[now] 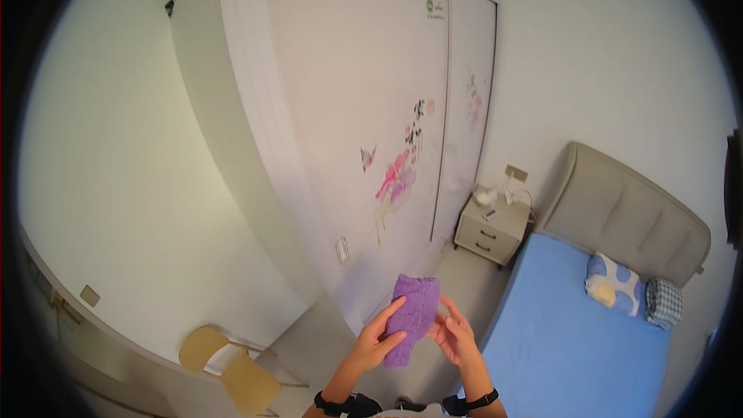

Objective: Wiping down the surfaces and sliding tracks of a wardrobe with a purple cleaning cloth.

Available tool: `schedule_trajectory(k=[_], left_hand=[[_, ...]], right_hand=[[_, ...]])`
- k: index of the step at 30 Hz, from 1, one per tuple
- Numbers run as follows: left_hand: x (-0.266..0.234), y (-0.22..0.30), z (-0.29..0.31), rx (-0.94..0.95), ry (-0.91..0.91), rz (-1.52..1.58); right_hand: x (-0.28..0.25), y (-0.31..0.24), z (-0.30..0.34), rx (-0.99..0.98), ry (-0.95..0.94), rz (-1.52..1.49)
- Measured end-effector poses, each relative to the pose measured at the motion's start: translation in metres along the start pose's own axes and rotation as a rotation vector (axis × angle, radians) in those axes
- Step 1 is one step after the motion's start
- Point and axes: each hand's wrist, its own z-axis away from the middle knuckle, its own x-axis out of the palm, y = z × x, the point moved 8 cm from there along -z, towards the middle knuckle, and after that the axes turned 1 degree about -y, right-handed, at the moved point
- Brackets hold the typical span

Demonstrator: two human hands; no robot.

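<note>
A purple cloth (416,316), looking like a folded or rolled towel, is held up in front of me at the lower middle. My left hand (377,342) grips its left side, thumb across the front and fingers reaching round the far side. Just to the right of the cloth is my right hand (457,338), its fingers apart and curved toward the cloth's edge. Whether those fingertips touch the cloth I cannot tell. The cloth's far side is hidden.
A tall white wardrobe (333,70) with flower-printed sliding doors stands ahead. Right of it are a nightstand (491,230) with small items on top and a bed (557,325) with blue sheet and pillows (615,285). A wooden-seated chair (249,384) is at lower left.
</note>
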Motion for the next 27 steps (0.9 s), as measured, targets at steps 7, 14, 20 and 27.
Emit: schedule_trajectory(k=[7,14,20,27], left_hand=[[-0.034,0.068,-0.078,0.216,0.204,-0.214],[-0.079,0.178,-0.062,0.753,0.627,-1.23],[-0.145,0.167,-0.084,0.537,1.318,-1.422],[-0.14,0.158,-0.079,0.511,1.503,-1.504]], right_hand=[[0.054,-0.034,-0.112,-0.187,-0.201,0.059],[0.157,-0.095,-0.218,-0.455,-0.318,0.351],[0.285,-0.122,-0.3,-0.867,-0.514,0.667],[0.359,-0.115,-0.29,-1.433,-0.646,0.805]])
